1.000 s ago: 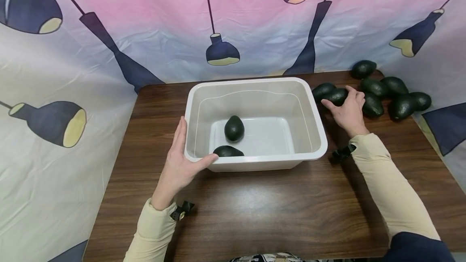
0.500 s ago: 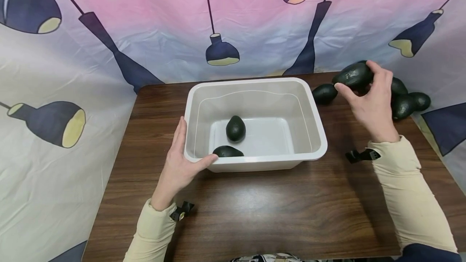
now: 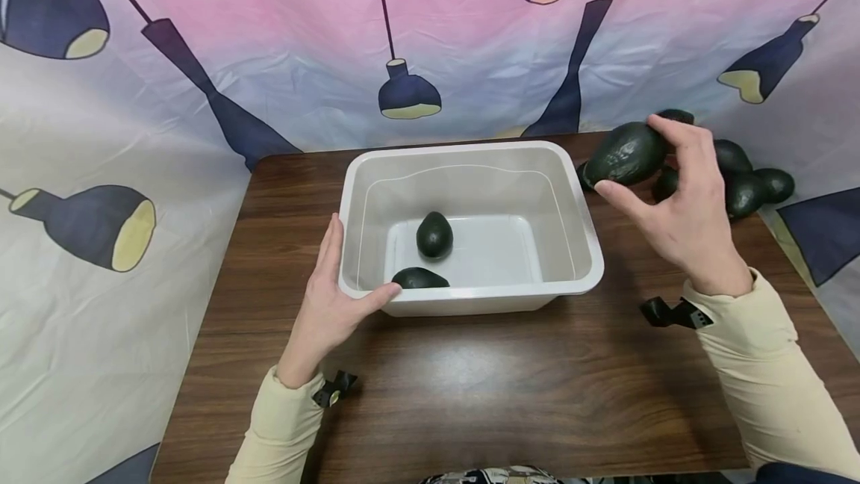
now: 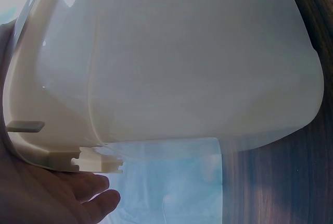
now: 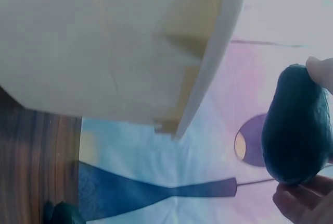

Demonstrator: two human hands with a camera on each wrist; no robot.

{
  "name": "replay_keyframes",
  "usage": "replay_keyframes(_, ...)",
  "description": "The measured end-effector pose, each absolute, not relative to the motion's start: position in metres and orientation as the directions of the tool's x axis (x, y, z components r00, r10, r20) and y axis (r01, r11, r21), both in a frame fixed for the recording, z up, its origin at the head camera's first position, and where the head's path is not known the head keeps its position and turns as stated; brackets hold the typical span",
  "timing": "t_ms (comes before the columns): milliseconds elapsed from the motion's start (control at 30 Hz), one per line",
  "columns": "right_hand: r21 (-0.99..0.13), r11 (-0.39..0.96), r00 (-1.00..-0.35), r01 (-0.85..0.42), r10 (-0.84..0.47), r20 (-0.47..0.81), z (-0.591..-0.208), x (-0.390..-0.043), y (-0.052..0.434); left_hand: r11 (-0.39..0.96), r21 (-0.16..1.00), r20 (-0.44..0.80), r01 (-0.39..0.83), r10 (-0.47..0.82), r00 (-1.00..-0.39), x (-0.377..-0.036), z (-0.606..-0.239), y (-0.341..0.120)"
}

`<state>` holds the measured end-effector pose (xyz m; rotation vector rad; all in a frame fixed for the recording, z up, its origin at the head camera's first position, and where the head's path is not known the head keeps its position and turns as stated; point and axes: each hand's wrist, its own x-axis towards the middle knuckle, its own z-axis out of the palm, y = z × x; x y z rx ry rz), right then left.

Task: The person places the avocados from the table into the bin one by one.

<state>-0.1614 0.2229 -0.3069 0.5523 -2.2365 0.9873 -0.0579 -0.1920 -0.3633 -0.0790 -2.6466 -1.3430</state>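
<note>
My right hand [image 3: 692, 208] pinches a dark green avocado [image 3: 626, 154] between thumb and fingers, raised above the table to the right of the bin. The same avocado [image 5: 296, 125] shows in the right wrist view. A white plastic bin [image 3: 463, 294] stands mid-table. Inside it, one avocado [image 3: 434, 236] sits on the floor and a second avocado [image 3: 419, 278] is partly hidden by the near wall. My left hand [image 3: 329, 301] rests on the bin's near-left corner, thumb over the rim and fingers straight along the outside; the left wrist view shows its fingertips [image 4: 104, 203] below the rim.
Several more avocados [image 3: 744, 195] are grouped at the table's back right corner, some hidden behind my right hand. Another avocado [image 3: 583, 176] lies close to the bin's right side, mostly covered by the held one. A printed cloth [image 3: 322, 36] hangs behind the brown wooden table [image 3: 470, 387].
My right hand has taken hold of an avocado from beside the bin, lifted it and brought it closer to the camera. The left hand stays on the bin.
</note>
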Motion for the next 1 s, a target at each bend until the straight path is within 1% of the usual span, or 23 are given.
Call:
replay_keyframes(167, -0.438, 0.603, -0.673, -0.667, -0.234, 0.702, -0.304, -0.154, 0.213, 0.594, 0.795, 0.174, 0.122, -0.032, -0.984, -0.058, -0.363, -0.192)
replay_keyframes(300, -0.420, 0.589, -0.664, -0.691, -0.287, 0.690, -0.304, -0.148, 0.203, 0.592, 0.797, 0.173, 0.123, -0.029, -0.984, -0.058, -0.363, -0.192)
replay_keyframes(533, -0.435, 0.563, -0.669, -0.703, -0.314, 0.674, -0.301, -0.135, 0.188, 0.597, 0.794, 0.167, 0.115, -0.033, -0.985, -0.058, -0.364, -0.193)
replay_keyframes(733, -0.437, 0.546, -0.664, -0.714, -0.334, 0.669, -0.308, -0.133, 0.186, 0.592, 0.798, 0.165, 0.114, -0.033, -0.986, -0.058, -0.364, -0.193)
replay_keyframes(867, -0.415, 0.543, -0.648, -0.730, -0.354, 0.675, -0.313, -0.135, 0.187, 0.590, 0.799, 0.166, 0.117, -0.030, -0.986, -0.058, -0.364, -0.194)
replay_keyframes(1000, -0.381, 0.544, -0.617, -0.747, -0.357, 0.701, -0.312, -0.137, 0.188, 0.593, 0.797, 0.170, 0.120, -0.029, -0.985, -0.058, -0.365, -0.193)
